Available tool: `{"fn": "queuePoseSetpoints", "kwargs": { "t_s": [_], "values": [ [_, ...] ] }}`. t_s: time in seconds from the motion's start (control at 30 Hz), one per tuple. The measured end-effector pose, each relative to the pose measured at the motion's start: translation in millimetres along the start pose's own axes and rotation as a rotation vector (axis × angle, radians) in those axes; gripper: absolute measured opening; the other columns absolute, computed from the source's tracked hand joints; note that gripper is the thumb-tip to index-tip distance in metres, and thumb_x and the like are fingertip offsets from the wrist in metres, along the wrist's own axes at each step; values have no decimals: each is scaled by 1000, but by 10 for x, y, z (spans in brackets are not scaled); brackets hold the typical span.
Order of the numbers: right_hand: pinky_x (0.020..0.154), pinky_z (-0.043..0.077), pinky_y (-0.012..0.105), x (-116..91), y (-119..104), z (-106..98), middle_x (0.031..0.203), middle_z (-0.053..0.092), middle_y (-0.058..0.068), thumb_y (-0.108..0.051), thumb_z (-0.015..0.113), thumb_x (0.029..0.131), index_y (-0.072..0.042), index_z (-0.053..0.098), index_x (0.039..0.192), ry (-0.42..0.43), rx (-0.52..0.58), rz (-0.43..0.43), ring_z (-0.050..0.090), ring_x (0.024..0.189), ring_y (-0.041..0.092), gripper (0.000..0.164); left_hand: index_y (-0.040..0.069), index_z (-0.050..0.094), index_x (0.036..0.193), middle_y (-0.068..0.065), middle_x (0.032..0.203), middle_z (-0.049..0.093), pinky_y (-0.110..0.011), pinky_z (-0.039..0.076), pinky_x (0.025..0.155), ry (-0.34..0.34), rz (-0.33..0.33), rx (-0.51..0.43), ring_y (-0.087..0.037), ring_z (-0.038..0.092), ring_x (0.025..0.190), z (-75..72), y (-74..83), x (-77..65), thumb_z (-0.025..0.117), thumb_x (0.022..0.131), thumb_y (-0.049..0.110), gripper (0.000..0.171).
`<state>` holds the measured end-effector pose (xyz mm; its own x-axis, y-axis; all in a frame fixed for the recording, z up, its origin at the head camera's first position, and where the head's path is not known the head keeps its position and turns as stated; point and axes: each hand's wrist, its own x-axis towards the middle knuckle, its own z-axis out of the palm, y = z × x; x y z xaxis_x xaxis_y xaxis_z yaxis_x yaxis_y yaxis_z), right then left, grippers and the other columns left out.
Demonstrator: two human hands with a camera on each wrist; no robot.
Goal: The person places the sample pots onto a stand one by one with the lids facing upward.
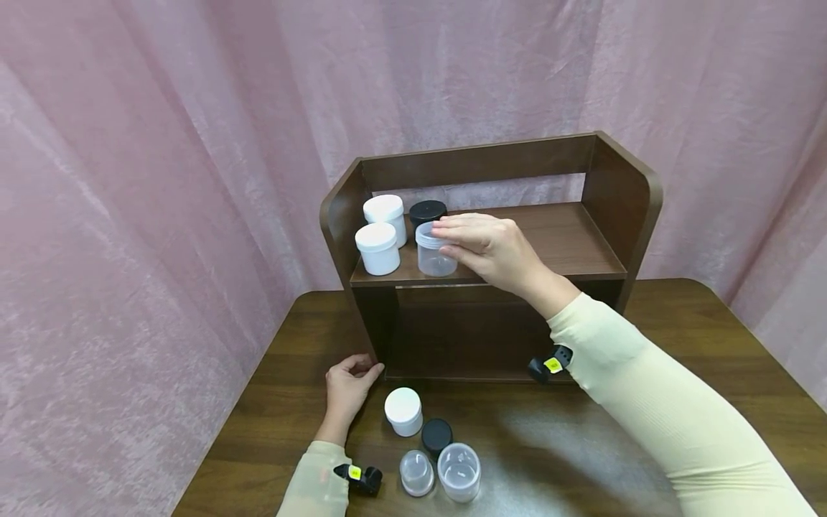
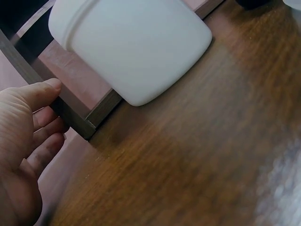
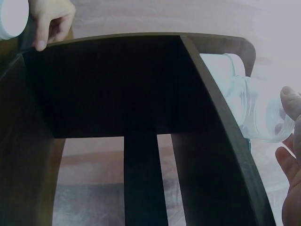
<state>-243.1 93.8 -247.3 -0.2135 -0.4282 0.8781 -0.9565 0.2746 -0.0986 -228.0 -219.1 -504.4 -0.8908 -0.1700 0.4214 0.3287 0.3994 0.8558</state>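
My right hand (image 1: 487, 248) is at the upper shelf, holding a clear plastic jar (image 1: 431, 262) near its top. Its thumb lies across the front of this jar in the head view, and the fingers reach over the rim. The jar stands upright at the board's front edge. Low down, my left hand (image 1: 347, 384) grips the front edge of the left side panel of a dark brown wooden shelf unit (image 2: 75, 117), thumb on one side and fingers on the other. A white lidded jar (image 2: 141, 47) stands beside that hand on the table.
Two white jars (image 1: 380, 258) and a black-lidded jar (image 1: 428, 210) stand on the upper shelf's left part. On the table (image 1: 258, 431), in front of the unit, are another black-lidded jar (image 1: 436, 435) and two clear jars (image 1: 460, 477). A pink curtain (image 1: 194, 179) hangs behind.
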Motion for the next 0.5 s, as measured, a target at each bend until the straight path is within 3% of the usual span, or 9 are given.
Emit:
{"fn": "queuePoseSetpoints", "kwargs": {
  "t_s": [0.5],
  "values": [
    [101, 43, 33, 25, 90, 61, 119, 67, 11, -2, 75, 81, -4, 72, 110, -113, 39, 63, 59, 116, 25, 29, 5, 73, 86, -6, 83, 70, -22, 56, 66, -9, -19, -6, -18, 68, 77, -15, -12, 7, 84, 73, 8, 17]
  ]
}}
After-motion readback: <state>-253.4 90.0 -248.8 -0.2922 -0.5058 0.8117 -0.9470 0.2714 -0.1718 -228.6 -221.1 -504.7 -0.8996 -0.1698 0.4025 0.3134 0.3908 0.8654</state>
